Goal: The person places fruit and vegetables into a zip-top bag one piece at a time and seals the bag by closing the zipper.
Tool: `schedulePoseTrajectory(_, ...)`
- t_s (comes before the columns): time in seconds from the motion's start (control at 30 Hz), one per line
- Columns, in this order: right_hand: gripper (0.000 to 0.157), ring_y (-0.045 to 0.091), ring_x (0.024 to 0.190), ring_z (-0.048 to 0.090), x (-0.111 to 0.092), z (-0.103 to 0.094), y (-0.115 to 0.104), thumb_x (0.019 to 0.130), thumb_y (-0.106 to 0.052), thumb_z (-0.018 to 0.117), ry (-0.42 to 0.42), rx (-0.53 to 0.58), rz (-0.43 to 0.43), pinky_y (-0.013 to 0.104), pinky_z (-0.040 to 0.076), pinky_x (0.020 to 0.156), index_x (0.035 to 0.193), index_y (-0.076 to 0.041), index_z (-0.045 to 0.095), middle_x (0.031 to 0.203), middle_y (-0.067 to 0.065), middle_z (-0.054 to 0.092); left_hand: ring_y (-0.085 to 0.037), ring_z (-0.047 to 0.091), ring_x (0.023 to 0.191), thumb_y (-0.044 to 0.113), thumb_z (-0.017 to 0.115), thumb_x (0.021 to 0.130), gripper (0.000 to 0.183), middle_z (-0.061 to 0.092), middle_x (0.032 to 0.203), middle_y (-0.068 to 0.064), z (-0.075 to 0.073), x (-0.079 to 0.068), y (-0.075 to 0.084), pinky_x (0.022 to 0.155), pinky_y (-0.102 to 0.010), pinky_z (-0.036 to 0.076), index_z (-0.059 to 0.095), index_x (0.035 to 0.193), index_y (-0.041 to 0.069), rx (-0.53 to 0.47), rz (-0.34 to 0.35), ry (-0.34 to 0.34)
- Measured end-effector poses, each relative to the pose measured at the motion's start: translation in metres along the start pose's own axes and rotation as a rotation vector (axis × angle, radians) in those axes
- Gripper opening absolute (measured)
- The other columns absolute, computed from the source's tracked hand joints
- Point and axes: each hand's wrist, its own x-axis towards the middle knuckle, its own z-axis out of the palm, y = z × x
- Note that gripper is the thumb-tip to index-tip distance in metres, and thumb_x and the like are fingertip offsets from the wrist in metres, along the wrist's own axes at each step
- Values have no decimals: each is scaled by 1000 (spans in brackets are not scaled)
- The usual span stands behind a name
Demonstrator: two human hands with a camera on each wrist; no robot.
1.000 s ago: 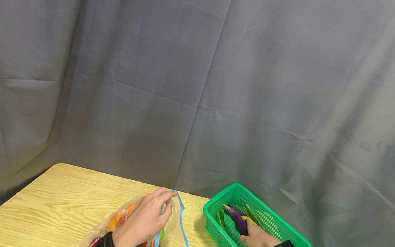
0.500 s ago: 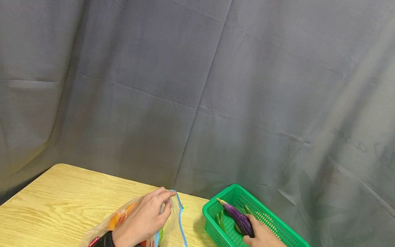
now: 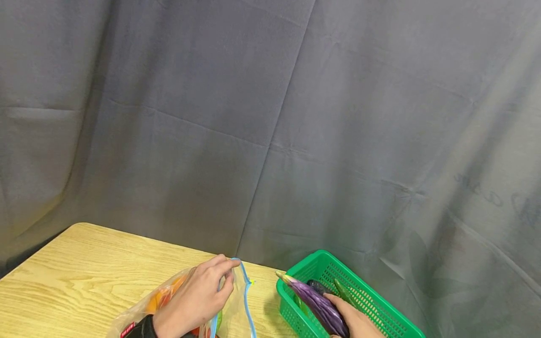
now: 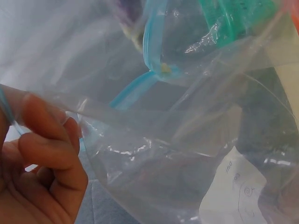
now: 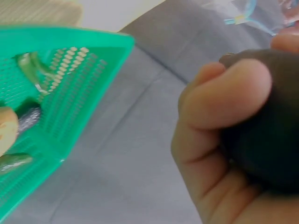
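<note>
My left hand (image 3: 196, 298) pinches the upper edge of a clear zip bag (image 3: 236, 307) with a blue zip strip, its mouth facing right. Orange and red produce (image 3: 159, 300) shows through the plastic. In the left wrist view, my curled left fingers (image 4: 51, 154) hold the bag's edge (image 4: 140, 168). A long purple eggplant (image 3: 314, 303) is gripped at its thick end by my right hand (image 3: 357, 321), over the green basket's near-left side. Its pale stem end points left toward the bag. Close up in the right wrist view, fingers wrap round the eggplant's dark end (image 5: 266, 140).
The green slatted basket (image 3: 374, 295) stands on the right of the wooden table (image 3: 97, 263). Inside it lie a dark purple vegetable (image 5: 29, 119), slim green peppers (image 5: 30, 70) and a pale rounded item (image 5: 7, 130). A grey curtain (image 3: 190, 141) hangs behind.
My right hand has lifted the purple eggplant from among the basket's vegetables and brought it left, its stem end now past the rim. The left hand and bag stay nearly still.
</note>
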Motion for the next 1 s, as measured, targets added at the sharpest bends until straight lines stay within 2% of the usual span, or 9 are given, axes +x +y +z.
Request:
schedulePoseTrajectory(0.1, 68, 15, 99, 58, -4, 1, -8, 78, -35, 72, 92, -48, -101, 32, 49, 72, 134, -7, 44, 119, 10, 57, -1, 37, 57, 0, 58, 85, 21, 56, 82, 7, 0, 0, 0, 52, -19, 36, 70, 101, 3, 2, -2, -2)
schedulePoseTrajectory(0.2, 69, 12, 104, 56, -5, -2, -17, 78, -37, 72, 75, -36, -119, 32, 49, 76, 136, -12, 44, 123, 3, 56, -1, 37, 57, -1, 58, 85, 21, 56, 82, 7, -1, 1, 0, 52, -19, 36, 70, 102, 2, 0, -2, -4)
schedulePoseTrajectory(0.27, 68, 13, 105, 55, -2, -5, -22, 81, -38, 70, 2, -18, -101, 33, 49, 77, 138, -13, 43, 123, 3, 55, -1, 37, 57, -1, 57, 86, 21, 55, 82, 7, -2, 1, 1, 51, -19, 36, 70, 102, 2, -5, -6, -14)
schedulePoseTrajectory(0.4, 69, 15, 100, 55, 7, -11, -39, 84, -46, 64, -194, 3, 31, 37, 49, 76, 143, -19, 40, 118, 2, 54, -1, 37, 57, 1, 56, 87, 22, 56, 84, 7, -4, 2, 2, 51, -19, 36, 69, 104, 2, -15, -24, -39)
schedulePoseTrajectory(0.53, 71, 12, 91, 54, 20, -12, -58, 84, -50, 63, -285, -9, 38, 36, 49, 73, 145, -22, 39, 108, -6, 52, -2, 38, 58, 3, 55, 88, 22, 56, 85, 8, -5, 3, 3, 51, -20, 36, 69, 105, 3, -12, -45, -55)
schedulePoseTrajectory(0.6, 71, 8, 87, 53, 26, -10, -67, 84, -52, 63, -298, -26, 15, 34, 49, 72, 144, -21, 40, 102, -10, 50, -2, 39, 58, 4, 55, 89, 22, 56, 85, 8, -5, 3, 3, 51, -20, 36, 69, 105, 4, -12, -56, -61)
schedulePoseTrajectory(0.67, 72, 5, 81, 50, 32, -8, -76, 83, -53, 63, -285, -44, -23, 30, 49, 68, 143, -19, 42, 98, -11, 48, -2, 39, 58, 4, 55, 89, 22, 56, 85, 8, -6, 2, 3, 51, -20, 36, 69, 106, 4, -12, -65, -68)
schedulePoseTrajectory(0.83, 74, 4, 76, 51, 42, 0, -94, 81, -57, 63, -181, -125, -120, 27, 48, 63, 137, -11, 47, 98, -6, 53, -2, 38, 57, 5, 55, 89, 23, 53, 82, 9, -5, 2, 5, 51, -20, 36, 69, 107, 4, -6, -76, -81)
schedulePoseTrajectory(1.0, 64, 6, 75, 53, 50, 15, -111, 83, -53, 63, -95, -186, -131, 27, 48, 63, 129, -10, 52, 97, -5, 55, -1, 36, 56, 5, 55, 89, 23, 48, 78, 12, -5, 2, 6, 49, -20, 35, 69, 106, 4, 4, -66, -88)
